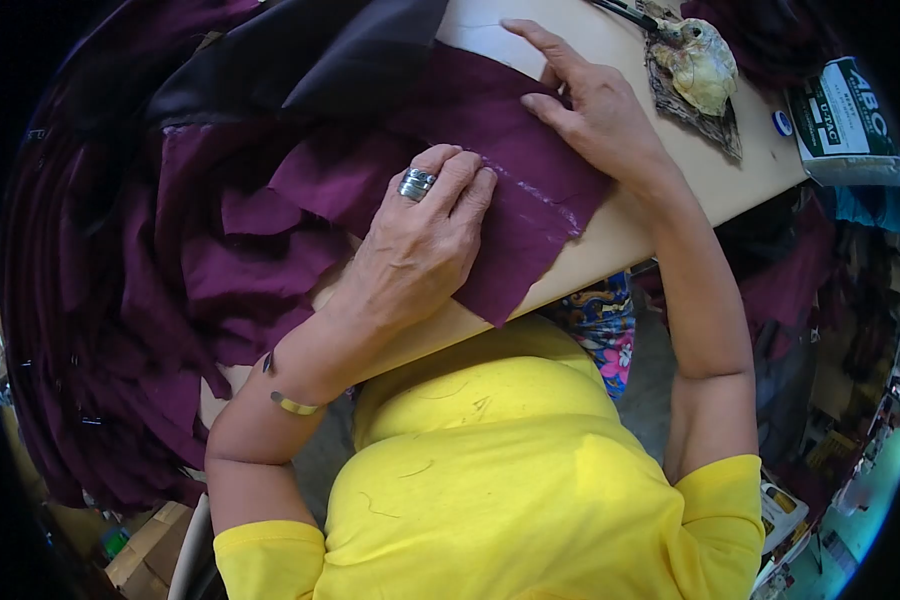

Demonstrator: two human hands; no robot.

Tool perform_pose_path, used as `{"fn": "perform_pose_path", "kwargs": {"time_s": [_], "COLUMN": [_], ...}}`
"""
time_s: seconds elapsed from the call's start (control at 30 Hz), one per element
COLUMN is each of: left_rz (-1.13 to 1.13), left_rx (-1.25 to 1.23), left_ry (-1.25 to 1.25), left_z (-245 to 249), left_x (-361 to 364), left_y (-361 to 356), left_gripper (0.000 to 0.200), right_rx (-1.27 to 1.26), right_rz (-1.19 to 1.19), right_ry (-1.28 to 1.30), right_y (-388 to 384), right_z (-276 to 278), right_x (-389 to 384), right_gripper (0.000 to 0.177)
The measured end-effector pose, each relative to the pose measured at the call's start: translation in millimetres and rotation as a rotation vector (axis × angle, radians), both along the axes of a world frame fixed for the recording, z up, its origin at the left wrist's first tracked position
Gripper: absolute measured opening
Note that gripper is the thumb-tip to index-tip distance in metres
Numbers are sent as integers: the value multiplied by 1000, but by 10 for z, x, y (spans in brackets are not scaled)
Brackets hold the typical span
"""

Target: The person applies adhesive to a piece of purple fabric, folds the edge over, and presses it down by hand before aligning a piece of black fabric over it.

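Note:
A maroon piece of cloth (535,150) lies over the table's front part, with a whitish line running slantwise across it. My left hand (425,225), with silver rings and a bracelet at the wrist, rests on this cloth. Its fingers are curled down and closed on the fabric near one end of the whitish line; the fingertips are hidden. At the cloth's far right edge is my right hand (595,110), open, thumb and index finger apart. A dark, nearly black cloth (300,75) lies folded at the upper left, beside and over maroon fabric.
More maroon fabric (210,230) is heaped on the left, hanging down in many layers. On the pale table (705,190) at the right sit a yellowish lump on a bark-like piece (705,75), a small blue-rimmed cap (782,123) and a printed ABC bag (850,125).

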State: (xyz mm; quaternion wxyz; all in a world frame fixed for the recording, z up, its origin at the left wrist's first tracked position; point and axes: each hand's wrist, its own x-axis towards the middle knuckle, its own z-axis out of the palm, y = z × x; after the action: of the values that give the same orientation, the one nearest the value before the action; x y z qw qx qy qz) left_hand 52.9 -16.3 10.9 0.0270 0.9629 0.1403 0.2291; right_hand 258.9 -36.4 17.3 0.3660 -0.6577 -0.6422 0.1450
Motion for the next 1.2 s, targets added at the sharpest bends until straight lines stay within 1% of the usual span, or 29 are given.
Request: {"fn": "perform_pose_path", "kwargs": {"time_s": [0.13, 0.23, 0.33, 0.43, 0.53, 0.63, 0.73, 0.83, 0.93, 1.03, 1.07, 1.13, 1.17, 1.2], "left_rz": [-13, -72, -106, -80, -61, -45, -57, -101, -40, -5, -17, -41, -25, -8], "left_rx": [-19, -3, -22, -98, -105, -128, -89, -162, -213, -241, -186, -83, -85, -86], "left_ry": [6, 50, 102, 43, -3, 18, 15, -49, 3, -79, -46, 21, 42, 62], "left_z": [-26, 15, 74, 56, -41, -7, 4, 69, 82, -7, 19, 78, 78, 78], "left_x": [-29, -49, -63, -65, -63, -70, -70, -87, -211, -221, -199, -150, -147, -144], "left_y": [-6, -3, -17, -23, 3, -24, -17, 65, 153, 113, 117, 116, 107, 101], "left_gripper": [35, 37, 39, 39, 40, 40, 39, 37, 39, 49, 51, 56, 56, 56], "right_rx": [13, 46, -18, 65, 112, 30, -117, -129, -117, -178, -98, 15, 70, 50], "right_rz": [51, 63, 69, 147, 188, 111, 198, 230, 259, 129, 134, 138, 139, 137], "right_ry": [23, -25, 8, -151, -391, -476, -476, -503, -454, -185, -84, -72, -65, -19], "right_y": [23, 8, -32, -122, -150, -302, -504, -542, -343, -28, 33, 137, 170, 168], "right_z": [-46, -68, -55, 82, 54, 27, 116, 189, 234, 177, 120, -65, -119, -113], "right_x": [47, 67, 103, 50, -15, -26, 52, 111, 173, 16, -66, -49, -47, -57], "right_gripper": [66, 67, 70, 83, 99, 83, 97, 97, 93, 77, 65, 64, 65, 64]}}
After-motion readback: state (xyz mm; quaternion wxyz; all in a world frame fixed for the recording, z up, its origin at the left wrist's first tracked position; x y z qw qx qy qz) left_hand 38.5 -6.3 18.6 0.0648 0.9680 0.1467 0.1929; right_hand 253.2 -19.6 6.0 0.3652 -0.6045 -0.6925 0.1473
